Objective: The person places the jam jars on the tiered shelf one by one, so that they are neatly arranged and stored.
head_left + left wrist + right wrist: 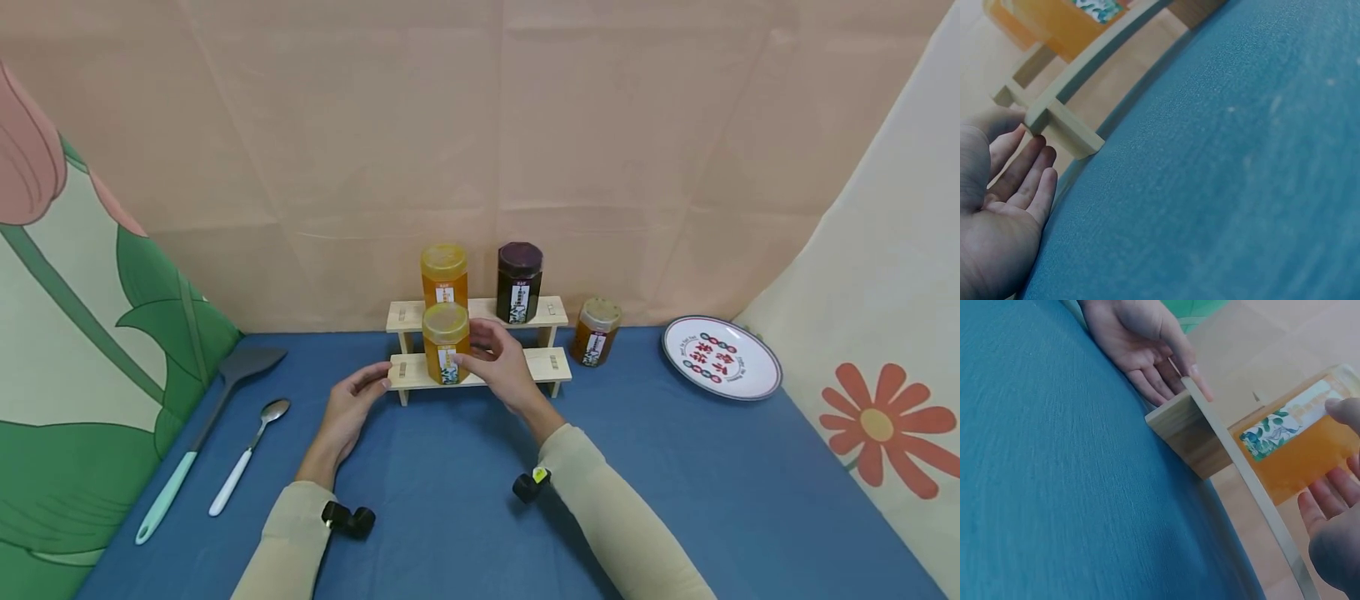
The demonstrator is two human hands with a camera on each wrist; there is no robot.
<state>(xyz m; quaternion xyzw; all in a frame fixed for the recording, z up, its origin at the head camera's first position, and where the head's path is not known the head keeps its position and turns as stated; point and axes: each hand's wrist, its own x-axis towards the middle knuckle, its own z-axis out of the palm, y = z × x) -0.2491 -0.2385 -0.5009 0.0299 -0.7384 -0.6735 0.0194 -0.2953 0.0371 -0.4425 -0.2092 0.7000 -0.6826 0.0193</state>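
A 2-step wooden rack [477, 367] stands on a blue table [675, 500], and everything else is placed from it. An orange jar [446, 343] stands upright on the lower step, toward its left end. It is met at its right side by the right hand [501, 358], whose fingers are spread and only loosely bent; whether the jar is gripped or merely touched cannot be told. The rack's left end is touched by the left hand [352, 408], its fingers nearly straight and nothing held.

On the upper step, a second orange jar [444, 277] and a dark jar [519, 282] are already set. A brown jar [596, 332] stands on the table just right of the rack, so 1 jar seems left to shelve and the lower step's right half is free. Further right lies a plate [722, 357]; well left lie a spatula [202, 433] and a spoon [247, 457].

The right wrist view alone shows the jar's leafy label [1272, 432] with fingertips [1342, 411] on it. The left wrist view alone shows the rack's foot [1069, 130] just beside the left fingers [1029, 172].
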